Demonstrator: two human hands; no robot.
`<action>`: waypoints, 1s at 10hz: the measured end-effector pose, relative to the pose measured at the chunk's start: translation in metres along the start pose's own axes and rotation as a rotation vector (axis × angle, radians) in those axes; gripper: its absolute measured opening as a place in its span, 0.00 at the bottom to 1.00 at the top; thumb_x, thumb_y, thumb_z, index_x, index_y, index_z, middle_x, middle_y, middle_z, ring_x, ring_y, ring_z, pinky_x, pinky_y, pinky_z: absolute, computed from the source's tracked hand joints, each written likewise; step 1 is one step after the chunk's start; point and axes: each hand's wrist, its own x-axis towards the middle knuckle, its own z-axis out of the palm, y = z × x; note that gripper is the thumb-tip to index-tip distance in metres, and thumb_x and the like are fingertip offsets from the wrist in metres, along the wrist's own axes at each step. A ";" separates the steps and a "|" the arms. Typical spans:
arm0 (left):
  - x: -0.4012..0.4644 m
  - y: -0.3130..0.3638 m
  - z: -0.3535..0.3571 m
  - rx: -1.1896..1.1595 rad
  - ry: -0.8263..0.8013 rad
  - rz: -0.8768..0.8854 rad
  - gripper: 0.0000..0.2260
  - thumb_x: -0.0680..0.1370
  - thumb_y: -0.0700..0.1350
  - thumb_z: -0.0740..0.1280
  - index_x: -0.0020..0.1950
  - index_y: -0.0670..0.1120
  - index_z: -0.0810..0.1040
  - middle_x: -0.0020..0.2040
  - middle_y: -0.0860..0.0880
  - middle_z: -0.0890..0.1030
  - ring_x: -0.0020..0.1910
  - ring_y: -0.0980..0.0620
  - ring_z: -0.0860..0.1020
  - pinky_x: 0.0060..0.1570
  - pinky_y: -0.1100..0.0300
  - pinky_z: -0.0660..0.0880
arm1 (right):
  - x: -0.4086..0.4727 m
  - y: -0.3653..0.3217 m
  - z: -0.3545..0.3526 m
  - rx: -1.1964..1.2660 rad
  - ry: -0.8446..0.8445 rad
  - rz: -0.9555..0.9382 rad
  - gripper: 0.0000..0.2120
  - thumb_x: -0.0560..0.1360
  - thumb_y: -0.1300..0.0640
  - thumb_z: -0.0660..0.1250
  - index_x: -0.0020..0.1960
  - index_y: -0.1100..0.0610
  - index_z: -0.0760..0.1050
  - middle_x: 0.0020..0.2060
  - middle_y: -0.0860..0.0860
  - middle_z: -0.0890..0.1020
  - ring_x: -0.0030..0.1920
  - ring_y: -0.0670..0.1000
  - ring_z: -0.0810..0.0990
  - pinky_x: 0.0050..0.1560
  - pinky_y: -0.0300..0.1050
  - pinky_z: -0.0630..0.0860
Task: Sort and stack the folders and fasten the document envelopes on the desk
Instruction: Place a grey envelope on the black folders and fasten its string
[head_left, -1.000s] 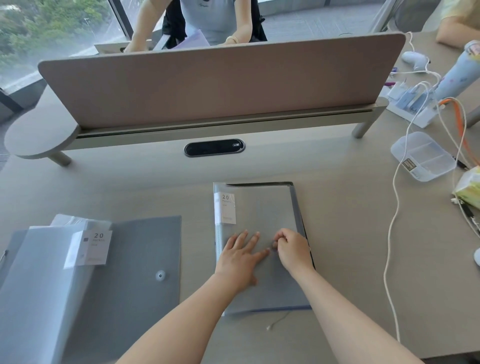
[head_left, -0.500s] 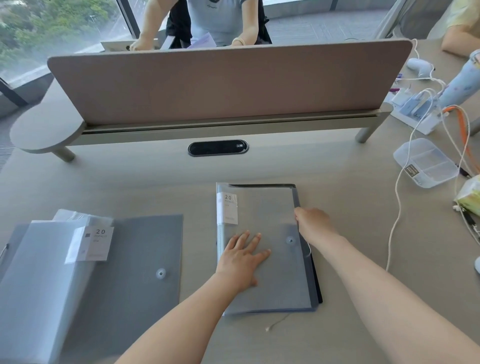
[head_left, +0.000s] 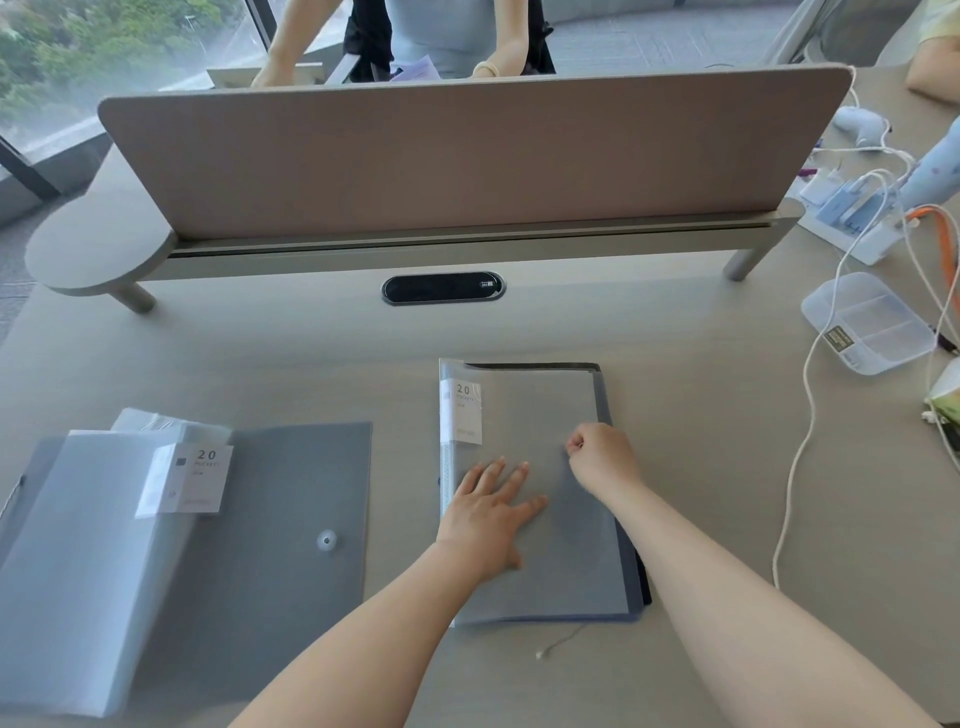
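A stack of folders lies at the desk's middle, topped by a grey document envelope (head_left: 540, 415) with a clear 20-pocket folder's label (head_left: 461, 410) showing at its left edge. My left hand (head_left: 491, 514) presses flat on the envelope, fingers spread. My right hand (head_left: 597, 460) hovers over the envelope's right half with thumb and fingertips pinched together; what they pinch is too small to tell, and the hand hides the clasp. A thin string end (head_left: 550, 647) trails from under the stack. At the left, a pale 20-pocket folder (head_left: 88, 545) lies on another grey envelope (head_left: 291, 493) with a round button (head_left: 326, 540).
A raised shelf with a tall divider panel (head_left: 467, 156) crosses the back. A clear compartment box (head_left: 867, 322), white cables (head_left: 800, 441), a charger tray (head_left: 852, 218) and a green packet (head_left: 948, 395) crowd the right side. Another person stands behind the divider.
My right hand swung out to the stack's right edge and has come back over the envelope, now pinched and covering the button. My left hand stayed flat on the envelope.
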 end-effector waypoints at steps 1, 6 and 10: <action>0.000 0.000 0.001 -0.010 0.003 -0.004 0.37 0.74 0.57 0.69 0.78 0.63 0.54 0.82 0.50 0.43 0.80 0.44 0.42 0.77 0.48 0.39 | -0.010 -0.002 0.008 -0.050 -0.036 -0.057 0.11 0.73 0.65 0.59 0.45 0.56 0.79 0.47 0.54 0.83 0.51 0.57 0.79 0.42 0.39 0.65; 0.001 0.000 -0.003 -0.003 -0.013 -0.012 0.37 0.75 0.58 0.69 0.79 0.63 0.52 0.82 0.51 0.43 0.80 0.44 0.42 0.77 0.48 0.40 | -0.047 0.047 0.027 0.329 0.016 0.112 0.11 0.72 0.67 0.60 0.39 0.55 0.76 0.39 0.52 0.85 0.40 0.52 0.78 0.37 0.43 0.69; -0.002 0.000 -0.002 -0.019 0.002 -0.006 0.37 0.75 0.58 0.69 0.79 0.63 0.53 0.82 0.51 0.43 0.80 0.44 0.42 0.77 0.49 0.40 | -0.022 0.056 -0.006 0.386 0.056 0.296 0.11 0.68 0.67 0.55 0.46 0.59 0.73 0.34 0.55 0.84 0.34 0.54 0.76 0.34 0.45 0.68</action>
